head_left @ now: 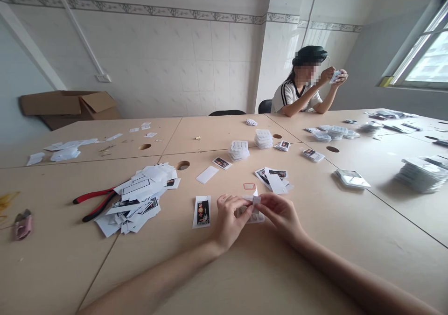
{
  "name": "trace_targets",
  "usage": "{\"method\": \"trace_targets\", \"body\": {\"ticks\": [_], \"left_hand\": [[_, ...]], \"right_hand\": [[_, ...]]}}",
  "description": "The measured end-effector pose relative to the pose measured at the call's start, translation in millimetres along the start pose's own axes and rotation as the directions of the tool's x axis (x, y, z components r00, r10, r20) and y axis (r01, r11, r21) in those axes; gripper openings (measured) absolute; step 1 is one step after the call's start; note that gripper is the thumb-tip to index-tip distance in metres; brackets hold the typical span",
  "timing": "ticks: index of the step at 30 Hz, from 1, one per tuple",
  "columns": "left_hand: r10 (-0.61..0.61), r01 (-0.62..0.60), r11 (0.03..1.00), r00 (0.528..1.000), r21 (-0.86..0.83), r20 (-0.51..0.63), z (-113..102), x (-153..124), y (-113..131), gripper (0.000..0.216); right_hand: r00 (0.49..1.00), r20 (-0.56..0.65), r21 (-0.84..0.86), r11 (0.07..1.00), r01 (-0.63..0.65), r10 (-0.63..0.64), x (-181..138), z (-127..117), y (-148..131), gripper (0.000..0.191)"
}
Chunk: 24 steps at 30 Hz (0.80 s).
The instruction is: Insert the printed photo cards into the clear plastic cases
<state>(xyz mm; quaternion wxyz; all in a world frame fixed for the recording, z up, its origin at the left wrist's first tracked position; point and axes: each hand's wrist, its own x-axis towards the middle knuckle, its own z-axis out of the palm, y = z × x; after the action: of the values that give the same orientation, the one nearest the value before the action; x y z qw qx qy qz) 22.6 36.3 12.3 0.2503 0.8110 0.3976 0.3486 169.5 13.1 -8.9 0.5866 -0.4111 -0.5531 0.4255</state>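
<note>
My left hand [229, 220] and my right hand [280, 215] meet over the wooden table, their fingertips pinching a small white folded piece [255, 199] of paper or film. Under and between my hands lies a whitish, glossy packet [255, 217], partly hidden by my fingers. Left of my left hand rests a white-bordered printed card [202, 212] with a dark picture. Just beyond my fingers sits a small red-outlined rectangular frame [249, 186]. A loose heap of printed cards [268, 177] lies ahead of my right hand.
Further left, white paper offcuts [138, 198] lie heaped beside red-handled pliers [96, 202]. Stacks of clear packets [238, 150] stand ahead. A seated person [301, 84] across the table holds a small card [336, 76]. A cardboard box [70, 105] sits by the back wall.
</note>
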Motion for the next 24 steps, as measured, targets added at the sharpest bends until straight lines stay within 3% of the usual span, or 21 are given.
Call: {"method": "trace_targets", "body": {"ticks": [24], "left_hand": [[0.063,-0.067,0.994,0.997,0.09,0.049,3.1,-4.2,2.8,0.018]], "right_hand": [[0.999,0.034,-0.072,0.997,0.006,-0.003,-5.1,2.0,-1.4,0.014]]}}
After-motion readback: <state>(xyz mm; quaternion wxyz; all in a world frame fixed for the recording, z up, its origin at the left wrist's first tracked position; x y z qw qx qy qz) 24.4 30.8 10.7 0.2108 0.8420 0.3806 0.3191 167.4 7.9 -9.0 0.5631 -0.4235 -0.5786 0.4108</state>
